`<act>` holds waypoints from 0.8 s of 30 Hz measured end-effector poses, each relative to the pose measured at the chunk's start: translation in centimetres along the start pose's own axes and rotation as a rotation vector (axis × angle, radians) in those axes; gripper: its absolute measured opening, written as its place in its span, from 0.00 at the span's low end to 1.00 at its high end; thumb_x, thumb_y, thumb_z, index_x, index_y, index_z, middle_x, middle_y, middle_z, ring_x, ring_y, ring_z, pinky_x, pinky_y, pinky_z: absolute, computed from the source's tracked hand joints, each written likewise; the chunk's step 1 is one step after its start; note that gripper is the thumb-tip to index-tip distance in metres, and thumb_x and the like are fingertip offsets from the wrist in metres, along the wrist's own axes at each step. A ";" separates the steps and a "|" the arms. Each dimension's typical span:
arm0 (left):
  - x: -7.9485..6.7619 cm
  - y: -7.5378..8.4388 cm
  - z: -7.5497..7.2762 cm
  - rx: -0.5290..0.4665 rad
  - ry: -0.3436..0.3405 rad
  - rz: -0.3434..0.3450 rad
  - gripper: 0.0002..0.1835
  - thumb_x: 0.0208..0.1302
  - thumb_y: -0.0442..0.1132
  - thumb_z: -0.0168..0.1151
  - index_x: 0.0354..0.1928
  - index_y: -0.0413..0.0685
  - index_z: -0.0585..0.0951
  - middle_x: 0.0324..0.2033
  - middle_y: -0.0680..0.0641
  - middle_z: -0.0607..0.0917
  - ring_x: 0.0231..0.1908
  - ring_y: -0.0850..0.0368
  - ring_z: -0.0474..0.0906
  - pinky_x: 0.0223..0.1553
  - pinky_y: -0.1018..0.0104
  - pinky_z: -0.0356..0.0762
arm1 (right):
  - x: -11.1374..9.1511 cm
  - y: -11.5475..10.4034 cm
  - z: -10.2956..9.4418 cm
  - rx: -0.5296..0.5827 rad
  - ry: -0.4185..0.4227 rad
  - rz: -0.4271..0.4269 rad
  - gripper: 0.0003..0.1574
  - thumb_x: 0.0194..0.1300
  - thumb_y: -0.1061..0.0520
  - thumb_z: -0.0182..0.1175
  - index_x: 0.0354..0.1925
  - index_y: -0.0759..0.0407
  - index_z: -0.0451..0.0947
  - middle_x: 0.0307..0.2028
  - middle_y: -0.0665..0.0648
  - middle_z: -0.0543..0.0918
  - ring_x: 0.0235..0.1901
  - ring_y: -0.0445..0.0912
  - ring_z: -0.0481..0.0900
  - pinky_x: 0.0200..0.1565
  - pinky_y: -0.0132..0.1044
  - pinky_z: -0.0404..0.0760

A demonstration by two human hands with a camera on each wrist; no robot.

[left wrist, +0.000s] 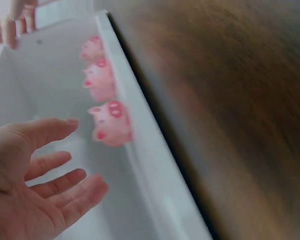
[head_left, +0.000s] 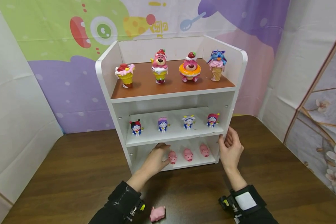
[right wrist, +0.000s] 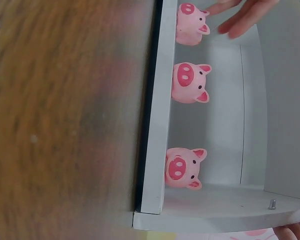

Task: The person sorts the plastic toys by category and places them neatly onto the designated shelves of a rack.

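Observation:
Three pink pig figurines (head_left: 188, 154) sit in a row along the front of the bottom shelf (right wrist: 157, 110). My left hand (head_left: 156, 158) reaches into that shelf beside the leftmost pig (left wrist: 111, 124). Its fingers are spread and hold nothing; in the left wrist view a small gap separates them from the pig. With thumb and fingers on either side of the panel, my right hand (head_left: 231, 149) grips the right side wall of the white shelf unit (head_left: 242, 67). Another pink pig figurine (head_left: 157, 214) lies on the wooden table, near my left wrist.
Several small blue-and-white figurines (head_left: 188, 122) stand on the middle shelf (head_left: 148, 133). Several ice-cream and pink bear figurines (head_left: 160, 67) stand on the brown top shelf (head_left: 145, 91). A cartoon-print cloth (head_left: 72, 77) hangs behind the unit. The wooden table (head_left: 81, 174) extends around it.

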State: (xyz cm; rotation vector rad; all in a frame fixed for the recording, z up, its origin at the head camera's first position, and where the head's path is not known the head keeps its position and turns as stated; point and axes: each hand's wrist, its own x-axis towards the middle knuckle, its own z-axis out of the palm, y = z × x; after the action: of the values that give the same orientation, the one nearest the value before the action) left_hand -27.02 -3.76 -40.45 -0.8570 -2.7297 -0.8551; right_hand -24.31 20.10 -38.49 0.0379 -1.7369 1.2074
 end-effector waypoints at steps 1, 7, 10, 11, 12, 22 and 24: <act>-0.3 0.2 -0.4 0.006 0.012 0.008 0.25 0.48 0.31 0.64 0.50 0.30 0.73 0.48 0.34 0.76 0.49 0.45 0.70 0.51 0.51 0.73 | 0.0 0.0 0.0 -0.001 0.000 -0.002 0.19 0.52 0.72 0.54 0.45 0.76 0.71 0.39 0.76 0.79 0.38 0.54 0.77 0.37 0.19 0.73; -2.5 1.6 -2.2 0.040 0.017 0.095 0.22 0.49 0.34 0.64 0.47 0.31 0.75 0.42 0.36 0.79 0.43 0.47 0.74 0.45 0.52 0.77 | 0.0 0.0 0.0 -0.001 0.004 -0.002 0.19 0.51 0.72 0.55 0.45 0.75 0.72 0.38 0.76 0.79 0.38 0.56 0.77 0.37 0.20 0.73; -4.1 2.1 -2.8 0.054 -0.022 0.120 0.22 0.48 0.35 0.65 0.47 0.31 0.75 0.41 0.37 0.80 0.42 0.49 0.75 0.44 0.52 0.77 | 0.0 0.0 0.1 -0.002 0.005 0.000 0.19 0.51 0.72 0.55 0.45 0.75 0.72 0.38 0.76 0.79 0.38 0.57 0.77 0.37 0.20 0.73; -4.6 2.3 -2.9 0.059 -0.038 0.121 0.22 0.48 0.35 0.65 0.47 0.32 0.75 0.41 0.38 0.80 0.42 0.49 0.75 0.44 0.52 0.77 | 0.0 0.0 0.0 -0.005 0.005 0.000 0.19 0.51 0.72 0.55 0.45 0.75 0.72 0.38 0.76 0.79 0.38 0.57 0.77 0.37 0.21 0.73; -5.2 2.4 -3.0 0.069 -0.052 0.123 0.22 0.49 0.36 0.64 0.47 0.33 0.76 0.41 0.39 0.80 0.42 0.50 0.75 0.44 0.53 0.77 | 0.0 0.0 0.1 -0.005 0.005 0.001 0.19 0.51 0.72 0.55 0.45 0.75 0.72 0.38 0.77 0.79 0.38 0.57 0.77 0.37 0.21 0.73; -10.0 2.6 -3.0 0.061 -0.208 0.143 0.20 0.49 0.36 0.64 0.45 0.33 0.76 0.41 0.41 0.81 0.42 0.54 0.75 0.42 0.58 0.80 | 0.0 2.0 0.1 -0.003 -0.003 0.003 0.20 0.52 0.71 0.56 0.46 0.73 0.72 0.40 0.74 0.80 0.39 0.54 0.77 0.37 0.24 0.74; -10.8 2.5 -2.9 0.058 -0.240 0.142 0.20 0.49 0.37 0.64 0.44 0.33 0.77 0.41 0.41 0.81 0.42 0.54 0.75 0.43 0.58 0.79 | 0.0 2.9 0.3 0.005 -0.004 0.004 0.20 0.52 0.70 0.56 0.47 0.72 0.72 0.40 0.73 0.80 0.39 0.52 0.77 0.37 0.20 0.73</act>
State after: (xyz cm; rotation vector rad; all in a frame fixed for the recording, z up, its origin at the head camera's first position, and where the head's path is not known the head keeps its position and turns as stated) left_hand -16.82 -8.88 -40.15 -1.1954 -2.8318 -0.6817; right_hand -25.96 21.39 -40.49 0.0397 -1.7385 1.2156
